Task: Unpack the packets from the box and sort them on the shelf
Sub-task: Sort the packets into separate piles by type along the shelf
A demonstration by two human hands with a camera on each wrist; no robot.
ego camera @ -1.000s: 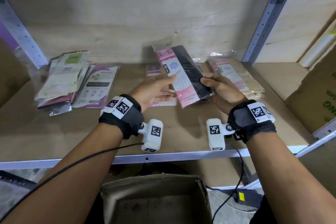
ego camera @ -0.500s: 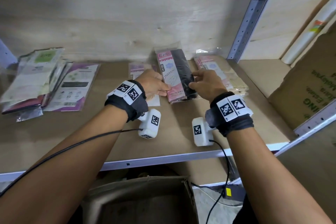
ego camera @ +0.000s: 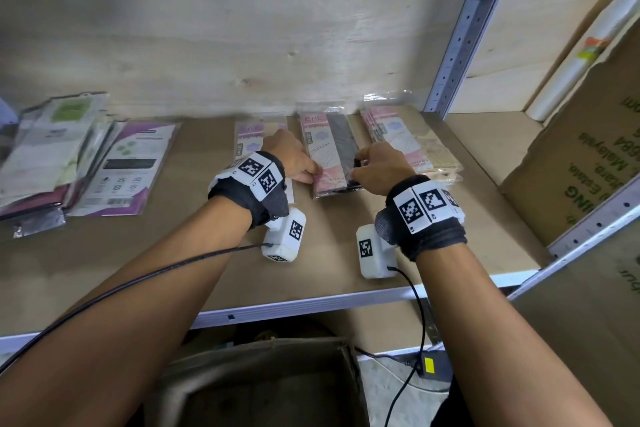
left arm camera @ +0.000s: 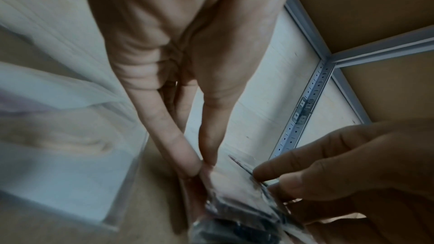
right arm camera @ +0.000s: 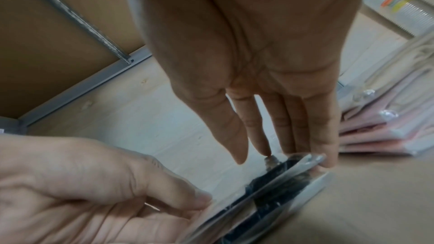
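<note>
- The pink-and-black packet (ego camera: 330, 152) lay flat on the shelf (ego camera: 346, 243), in the middle of the back row, between a pale packet (ego camera: 247, 135) on its left and a beige stack (ego camera: 412, 142) on its right.
- The left hand (ego camera: 294, 158) pinched the near left edge of the pink-and-black packet; in the left wrist view the thumb and forefinger (left arm camera: 185, 155) met on the plastic.
- The right hand (ego camera: 379, 163) held the near right corner of the same packet; in the right wrist view its fingertips (right arm camera: 265, 147) came down on the clear wrapper, with the thumb (right arm camera: 232, 140) just beside them.
- The near end of the packet looked a little lifted from the board between the two hands.
- On the far left of the shelf lay a loose heap (ego camera: 52, 149) of green, white and dark red packets, and a purple-and-white packet (ego camera: 128, 166) lay just beside it.
- The box (ego camera: 263, 385) stood open under the shelf, at the bottom of the head view; I could not tell what was inside.
- A big cardboard carton (ego camera: 581, 163) leaned at the right, in the next bay, behind the metal post (ego camera: 460, 31).
</note>
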